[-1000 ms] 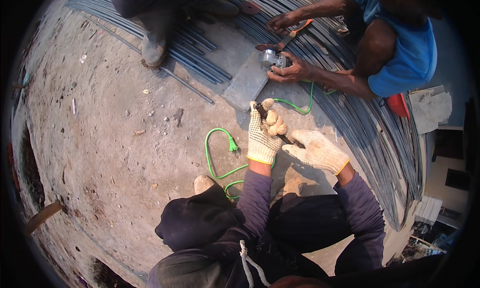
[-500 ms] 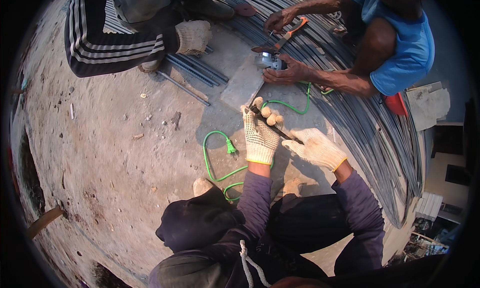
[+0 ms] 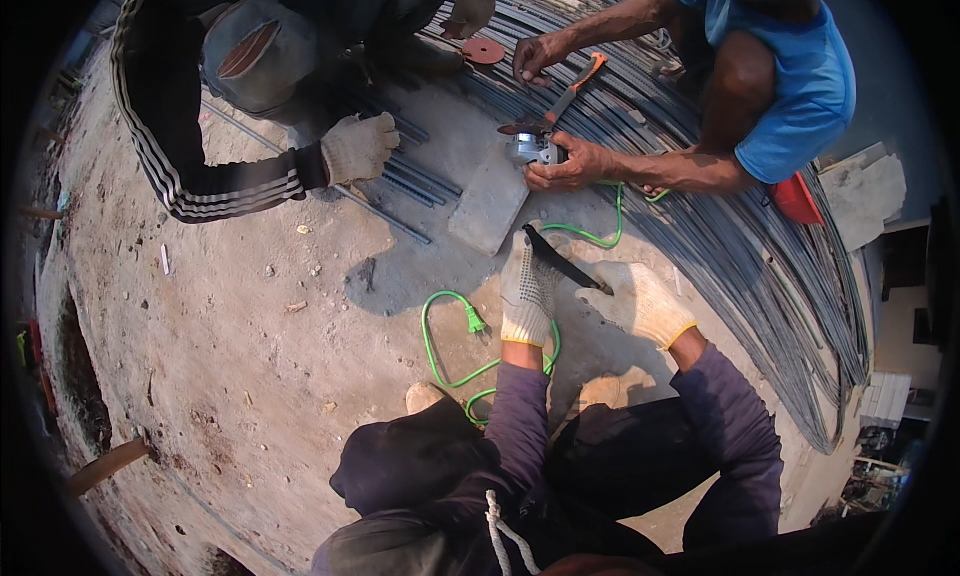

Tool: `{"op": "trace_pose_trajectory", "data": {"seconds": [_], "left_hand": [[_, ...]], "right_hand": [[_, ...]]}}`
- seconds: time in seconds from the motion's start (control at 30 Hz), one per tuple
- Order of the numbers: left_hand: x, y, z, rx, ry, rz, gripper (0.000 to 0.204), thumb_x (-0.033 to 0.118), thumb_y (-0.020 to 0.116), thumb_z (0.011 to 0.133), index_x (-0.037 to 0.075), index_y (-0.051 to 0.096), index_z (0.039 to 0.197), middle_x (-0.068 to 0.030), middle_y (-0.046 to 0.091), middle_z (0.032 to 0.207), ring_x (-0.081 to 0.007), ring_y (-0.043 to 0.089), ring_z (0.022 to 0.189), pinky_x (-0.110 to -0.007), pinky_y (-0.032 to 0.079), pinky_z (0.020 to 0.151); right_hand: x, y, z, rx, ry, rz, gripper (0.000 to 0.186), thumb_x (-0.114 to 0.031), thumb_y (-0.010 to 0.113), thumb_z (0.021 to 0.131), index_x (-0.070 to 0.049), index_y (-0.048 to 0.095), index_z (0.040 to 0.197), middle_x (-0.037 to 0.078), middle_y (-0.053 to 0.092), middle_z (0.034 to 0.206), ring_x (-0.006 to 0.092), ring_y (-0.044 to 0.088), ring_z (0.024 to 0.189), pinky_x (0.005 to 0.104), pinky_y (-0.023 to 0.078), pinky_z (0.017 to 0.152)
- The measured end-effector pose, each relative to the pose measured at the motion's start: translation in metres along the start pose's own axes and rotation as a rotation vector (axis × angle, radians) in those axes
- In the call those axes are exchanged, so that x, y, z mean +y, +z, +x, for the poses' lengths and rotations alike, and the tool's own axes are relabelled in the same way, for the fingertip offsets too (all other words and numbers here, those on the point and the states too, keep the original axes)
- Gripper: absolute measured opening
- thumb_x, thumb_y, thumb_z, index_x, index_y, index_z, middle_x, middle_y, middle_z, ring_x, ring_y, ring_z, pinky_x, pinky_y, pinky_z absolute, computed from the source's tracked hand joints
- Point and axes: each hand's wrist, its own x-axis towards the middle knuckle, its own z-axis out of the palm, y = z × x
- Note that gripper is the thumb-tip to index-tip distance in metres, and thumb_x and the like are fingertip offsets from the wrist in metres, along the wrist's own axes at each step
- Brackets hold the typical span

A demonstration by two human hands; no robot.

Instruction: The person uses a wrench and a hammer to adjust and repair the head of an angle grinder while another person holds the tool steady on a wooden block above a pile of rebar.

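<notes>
My left hand (image 3: 529,288), in a dotted cream knit glove, is closed round the upper end of a narrow black strip-like piece (image 3: 568,260). The piece slants down to the right, and its lower end meets the fingers of my right hand (image 3: 645,301), gloved in cream too. Its exact kind is unclear. Just beyond, a co-worker's bare left hand (image 3: 575,164) grips an angle grinder (image 3: 537,149) with a reddish-brown disc. That person's other hand (image 3: 538,58) hovers above an orange-handled tool (image 3: 575,88).
A green cord (image 3: 432,336) with a plug (image 3: 474,320) loops beside my left forearm. A flat slab (image 3: 488,216) lies ahead. Curved steel bars (image 3: 740,266) spread along the right. Another person's gloved hand (image 3: 360,148) is near short rebars (image 3: 415,183); a loose disc (image 3: 483,51) lies farther off.
The black piece shows more fully as my left fingers shift. The grinder co-worker's right hand has lifted away from the disc. The person at left has bent forward, bringing a cap into view.
</notes>
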Motion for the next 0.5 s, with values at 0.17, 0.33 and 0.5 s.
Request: {"op": "trace_pose_trajectory", "data": {"seconds": [0.17, 0.33, 0.5], "left_hand": [[-0.021, 0.022, -0.021, 0.008, -0.175, 0.415, 0.031, 0.027, 0.065, 0.100, 0.006, 0.067, 0.123, -0.0015, 0.069, 0.101, -0.0122, 0.066, 0.079, -0.027, 0.055, 0.069], [0.008, -0.023, 0.008, 0.078, 0.051, 0.552, 0.027, 0.024, 0.063, 0.100, 0.006, 0.067, 0.121, 0.0004, 0.065, 0.096, -0.0101, 0.063, 0.076, -0.026, 0.056, 0.066], [0.020, -0.034, 0.018, 0.118, 0.080, 0.543, 0.022, 0.020, 0.063, 0.099, 0.004, 0.063, 0.114, -0.0028, 0.064, 0.095, -0.0134, 0.064, 0.075, -0.030, 0.060, 0.066]], "right_hand": [[0.025, -0.003, -0.017, 0.019, 0.014, -0.185, 0.028, -0.028, 0.064, 0.090, -0.003, 0.064, 0.102, 0.023, 0.068, 0.089, 0.0443, 0.065, 0.090, 0.0520, 0.050, 0.075], [-0.033, -0.010, -0.031, 0.079, -0.214, -0.144, 0.038, -0.031, 0.067, 0.090, -0.002, 0.063, 0.114, 0.020, 0.068, 0.096, 0.0398, 0.067, 0.091, 0.0498, 0.053, 0.077], [-0.094, -0.022, -0.090, -0.021, -0.402, -0.010, 0.046, -0.039, 0.071, 0.088, -0.002, 0.065, 0.115, 0.016, 0.068, 0.095, 0.0350, 0.069, 0.087, 0.0439, 0.055, 0.077]]}}
